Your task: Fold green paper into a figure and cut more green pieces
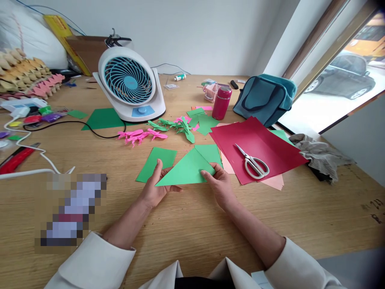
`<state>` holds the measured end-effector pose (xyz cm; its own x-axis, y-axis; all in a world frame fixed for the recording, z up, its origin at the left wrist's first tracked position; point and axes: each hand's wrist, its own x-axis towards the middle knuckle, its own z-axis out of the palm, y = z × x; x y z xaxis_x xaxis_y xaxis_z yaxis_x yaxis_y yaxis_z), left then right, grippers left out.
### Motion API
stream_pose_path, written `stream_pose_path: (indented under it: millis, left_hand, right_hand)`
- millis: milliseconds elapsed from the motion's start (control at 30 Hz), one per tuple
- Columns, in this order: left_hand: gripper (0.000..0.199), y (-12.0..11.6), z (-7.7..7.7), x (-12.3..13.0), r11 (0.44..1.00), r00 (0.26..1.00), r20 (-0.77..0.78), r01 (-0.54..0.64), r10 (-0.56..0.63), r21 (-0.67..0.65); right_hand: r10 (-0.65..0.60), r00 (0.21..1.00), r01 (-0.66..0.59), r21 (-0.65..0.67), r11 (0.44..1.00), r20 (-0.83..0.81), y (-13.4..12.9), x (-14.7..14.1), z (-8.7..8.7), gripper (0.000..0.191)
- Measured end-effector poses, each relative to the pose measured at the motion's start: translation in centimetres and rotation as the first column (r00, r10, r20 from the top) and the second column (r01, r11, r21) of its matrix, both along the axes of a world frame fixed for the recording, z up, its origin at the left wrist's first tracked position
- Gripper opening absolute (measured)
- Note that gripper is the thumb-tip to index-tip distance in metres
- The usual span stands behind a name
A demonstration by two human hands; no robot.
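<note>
Over the table in front of me is a sheet of green paper folded into a triangle [183,170]. My right hand [221,184] pinches its right end, thumb on top and fingers behind. At the other end my left hand [156,186] holds the triangle from beneath; its thumb stands up off the paper and its fingertips show below the lower edge. Behind my left hand lies a green paper piece [159,158], and another green piece [213,150] is partly covered by the triangle. White-handled scissors [254,164] rest on dark red paper sheets [270,146] to the right.
Pink folded paper figures [140,135] and green ones [183,127] lie beyond my hands. A white fan [128,84], a red flask [221,103] and a blue bag [264,98] stand farther back. A pixelated object [75,208] is at left; a grey cloth [319,154] is at right.
</note>
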<state>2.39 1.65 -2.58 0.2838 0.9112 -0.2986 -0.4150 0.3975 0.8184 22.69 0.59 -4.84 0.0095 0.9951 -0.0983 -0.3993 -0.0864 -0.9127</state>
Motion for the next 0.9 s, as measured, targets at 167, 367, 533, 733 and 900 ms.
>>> stream_pose_path:
  millis: [167, 367, 533, 733, 900]
  left_hand:
    - [0.068, 0.1, 0.3, -1.1, 0.991, 0.989, -0.130, 0.084, -0.070, 0.105]
    - [0.033, 0.2, 0.5, -1.9, 0.940, 0.904, -0.398, 0.258, -0.153, 0.225]
    - [0.034, 0.4, 0.3, -1.8, 0.936, 0.863, -0.472, 0.298, -0.179, 0.189]
    - [0.027, 0.6, -0.9, -0.9, 0.934, 0.789, -0.612, 0.253, -0.048, 0.253]
    - [0.019, 0.3, -1.0, -0.7, 0.861, 0.599, -0.724, 0.109, 0.343, 0.497]
  right_hand:
    - [-0.035, 0.999, 0.035, 0.013, 0.999, 0.019, 0.1, 0.2, -0.4, 0.033]
    - [-0.096, 0.993, 0.092, 0.056, 0.994, 0.063, 0.5, 0.2, -0.4, 0.033]
    - [-0.166, 0.976, 0.152, 0.102, 0.983, 0.142, 0.6, 0.5, 0.0, 0.036]
    - [-0.192, 0.956, 0.160, 0.155, 0.975, 0.222, 0.6, 0.6, -0.2, 0.038]
    - [-0.204, 0.960, 0.184, 0.116, 0.976, 0.194, 0.9, 0.7, -0.9, 0.048]
